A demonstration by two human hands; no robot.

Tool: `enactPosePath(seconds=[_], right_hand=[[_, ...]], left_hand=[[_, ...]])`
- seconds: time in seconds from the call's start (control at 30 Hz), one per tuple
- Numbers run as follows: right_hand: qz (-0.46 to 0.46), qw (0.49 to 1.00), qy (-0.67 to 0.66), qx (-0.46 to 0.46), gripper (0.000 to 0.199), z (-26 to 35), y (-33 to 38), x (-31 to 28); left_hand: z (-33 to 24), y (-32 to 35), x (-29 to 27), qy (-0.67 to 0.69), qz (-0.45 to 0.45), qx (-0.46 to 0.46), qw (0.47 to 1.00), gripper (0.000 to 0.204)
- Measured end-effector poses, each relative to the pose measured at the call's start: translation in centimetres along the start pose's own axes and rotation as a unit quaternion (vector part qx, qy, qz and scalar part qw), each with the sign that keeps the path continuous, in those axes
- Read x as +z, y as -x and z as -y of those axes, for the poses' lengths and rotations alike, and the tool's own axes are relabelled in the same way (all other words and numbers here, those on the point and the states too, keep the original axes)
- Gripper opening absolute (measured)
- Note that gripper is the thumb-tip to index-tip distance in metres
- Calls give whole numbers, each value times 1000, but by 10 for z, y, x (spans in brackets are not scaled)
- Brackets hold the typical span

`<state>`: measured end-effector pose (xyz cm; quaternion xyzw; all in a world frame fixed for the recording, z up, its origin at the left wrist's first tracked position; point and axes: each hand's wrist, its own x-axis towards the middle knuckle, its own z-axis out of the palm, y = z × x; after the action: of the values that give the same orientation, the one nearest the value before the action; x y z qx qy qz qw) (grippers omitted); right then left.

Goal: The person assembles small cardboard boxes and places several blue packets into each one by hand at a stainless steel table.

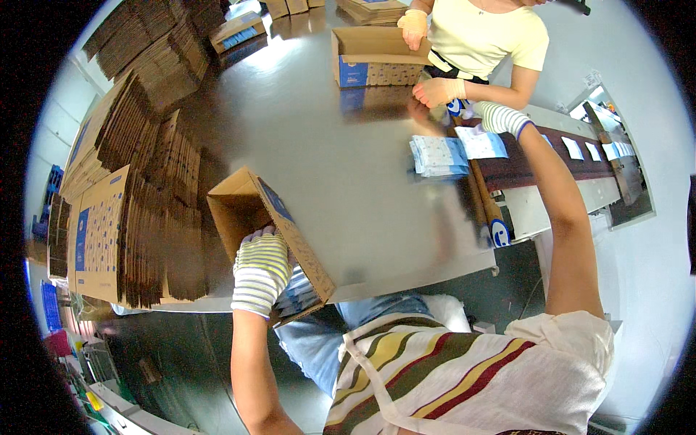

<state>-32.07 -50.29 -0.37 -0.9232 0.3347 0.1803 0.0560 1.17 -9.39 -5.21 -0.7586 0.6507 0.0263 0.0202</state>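
Observation:
My left hand, in a white glove with yellow-green and dark stripes, reaches into an open cardboard box tilted at the table's near edge. Most of its fingers are hidden, so their grip does not show. Several blue and white packets lie in the box beside this hand. My right hand, gloved alike, stretches far right and is closed on the upper edge of a white and blue packet at the conveyor's end. A small stack of such packets lies just left of it on the table.
Flattened cartons stand in tall stacks on the left. Across the table, a co-worker with wrist coverings stands by another open carton. More packets lie on the dark conveyor belt at right.

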Motion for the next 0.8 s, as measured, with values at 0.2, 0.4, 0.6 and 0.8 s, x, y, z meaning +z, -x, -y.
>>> enactPosePath(seconds=[0.2,0.4,0.6,0.8], right_hand=[[98,960,-112,-239,40,-18,-79,46],[187,966,83,-159,29,-73,-119,132],[-91,978,142,-123,44,141,16,108],[-81,980,-140,-113,82,183,30,126]], left_hand=[[0,1,-5,2,22,-13,1000,36],[-8,-11,-11,12,43,-7,999,41],[-2,-1,-1,-4,35,-21,999,41],[-6,-5,-16,12,82,-32,996,38]])
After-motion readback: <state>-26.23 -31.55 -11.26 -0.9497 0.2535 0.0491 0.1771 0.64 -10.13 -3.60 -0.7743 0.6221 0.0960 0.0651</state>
